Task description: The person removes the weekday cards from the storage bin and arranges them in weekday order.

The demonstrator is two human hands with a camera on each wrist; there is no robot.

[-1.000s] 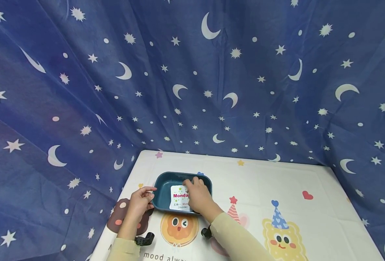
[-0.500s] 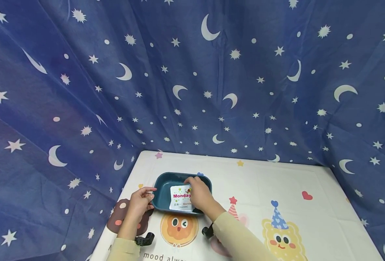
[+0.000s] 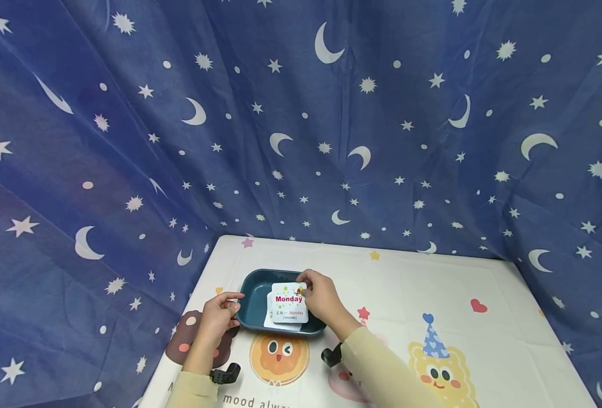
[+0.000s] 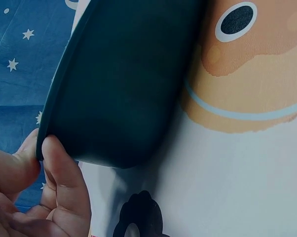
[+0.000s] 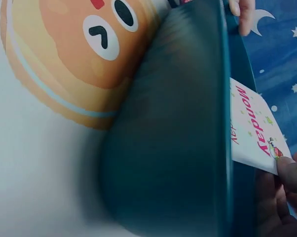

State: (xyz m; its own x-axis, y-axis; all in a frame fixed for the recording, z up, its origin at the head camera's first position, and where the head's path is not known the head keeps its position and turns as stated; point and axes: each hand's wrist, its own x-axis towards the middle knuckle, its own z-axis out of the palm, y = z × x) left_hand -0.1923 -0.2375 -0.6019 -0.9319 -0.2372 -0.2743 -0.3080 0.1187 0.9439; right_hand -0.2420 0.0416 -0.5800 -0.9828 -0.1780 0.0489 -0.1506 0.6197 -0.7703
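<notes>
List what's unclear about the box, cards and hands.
Lower card: most of its face, covered by the Monday card, head view.
Monday card's bottom line: too small to read surely, head view.
Box: its inside, hidden by its wall, left wrist view.
Right hand: partly cut off by the right edge, right wrist view.
</notes>
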